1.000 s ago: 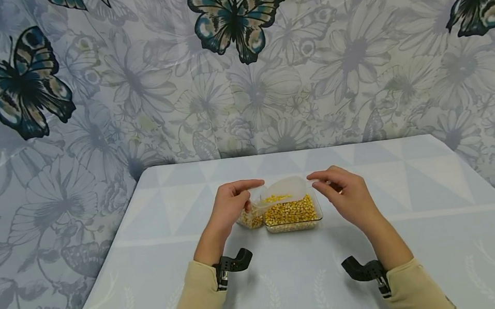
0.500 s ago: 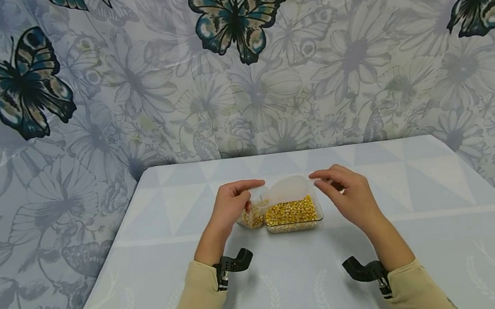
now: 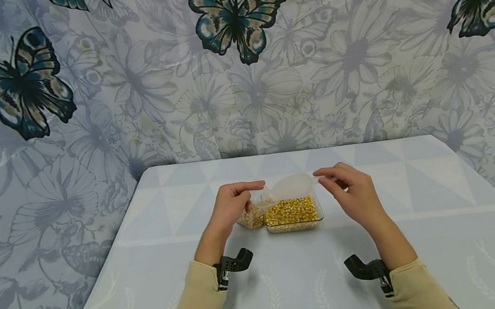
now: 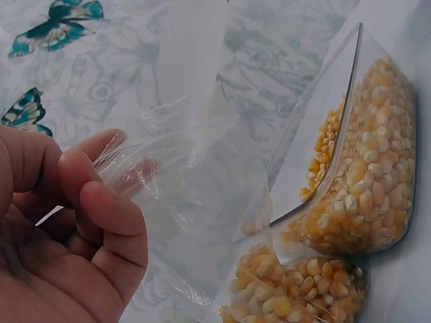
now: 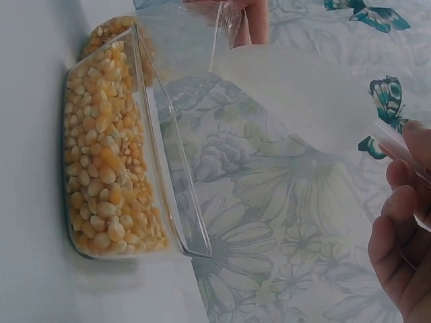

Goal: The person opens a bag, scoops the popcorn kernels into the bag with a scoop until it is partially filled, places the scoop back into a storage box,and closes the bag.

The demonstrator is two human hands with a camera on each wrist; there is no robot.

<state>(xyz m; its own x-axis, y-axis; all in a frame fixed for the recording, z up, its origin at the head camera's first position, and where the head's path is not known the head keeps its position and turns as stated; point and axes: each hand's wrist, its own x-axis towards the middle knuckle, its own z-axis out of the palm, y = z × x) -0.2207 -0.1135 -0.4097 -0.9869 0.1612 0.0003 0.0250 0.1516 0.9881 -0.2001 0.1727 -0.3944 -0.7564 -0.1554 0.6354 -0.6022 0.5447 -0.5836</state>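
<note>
My left hand [image 3: 232, 201] pinches the upper edge of a clear plastic bag [image 4: 202, 151]. Corn kernels [image 4: 276, 289] fill the bag's bottom. In my right hand [image 3: 347, 185] is the thin handle of a translucent white scoop [image 5: 303, 94], held between thumb and fingers. The scoop tilts over a rectangular glass container [image 3: 294, 227], its narrow end at the mouth of the bag; no kernels show on it. The container, full of yellow corn kernels [image 5: 104, 161], stands right of the bag and close against it.
A white and pale-grey patterned table [image 3: 293, 284] lies under everything. Behind its far edge rises a wall covering [image 3: 146, 100] with flowers and butterflies. Each wrist carries a black camera mount [image 3: 368, 269].
One second ago yellow kernels showed at the scoop; now it looks bare. My right hand has shifted slightly right, and the scoop is raised and tilted more toward the bag. My left hand barely moved.
</note>
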